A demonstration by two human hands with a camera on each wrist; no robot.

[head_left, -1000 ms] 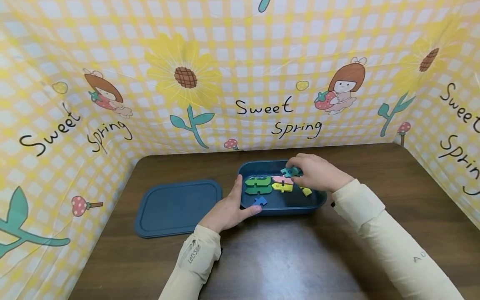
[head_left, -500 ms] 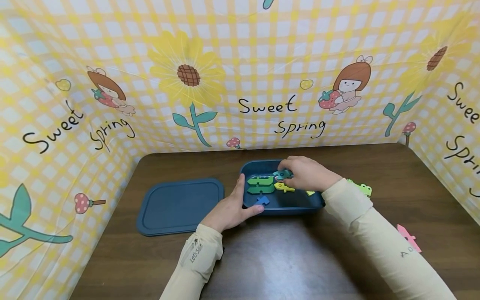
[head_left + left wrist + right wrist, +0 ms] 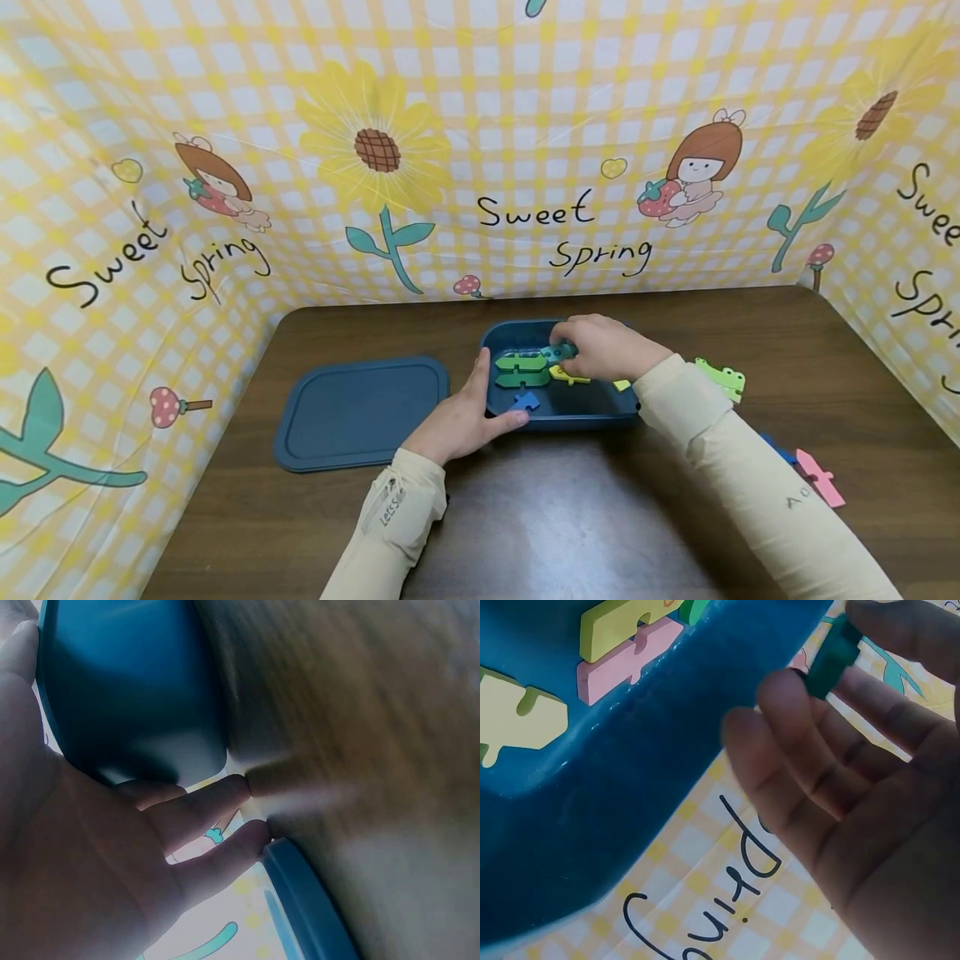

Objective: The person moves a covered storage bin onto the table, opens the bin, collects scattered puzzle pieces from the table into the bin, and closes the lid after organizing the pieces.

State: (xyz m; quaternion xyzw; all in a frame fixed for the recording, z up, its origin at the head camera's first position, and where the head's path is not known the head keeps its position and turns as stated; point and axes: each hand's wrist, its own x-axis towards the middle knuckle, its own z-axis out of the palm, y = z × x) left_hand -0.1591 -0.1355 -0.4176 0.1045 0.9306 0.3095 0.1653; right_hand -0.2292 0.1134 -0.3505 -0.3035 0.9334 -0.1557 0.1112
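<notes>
Yellow cloth (image 3: 517,125) reads "Sweet Spring", upper centre. Right hand (image 3: 606,348) pinches a piece (image 3: 555,353); left hand (image 3: 456,421), straight-fingered, touches the box (image 3: 573,423).

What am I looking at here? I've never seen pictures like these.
There is no robot: you see a person's left hand and right hand, both bare. The wide picture comes from a camera worn on the head; the two close ones come from cameras on the wrists. On the table lie a lid, a box with coloured pieces inside, and, further right, a lime piece and a pink piece. The left hand touches the box; the right pinches a teal piece.
</notes>
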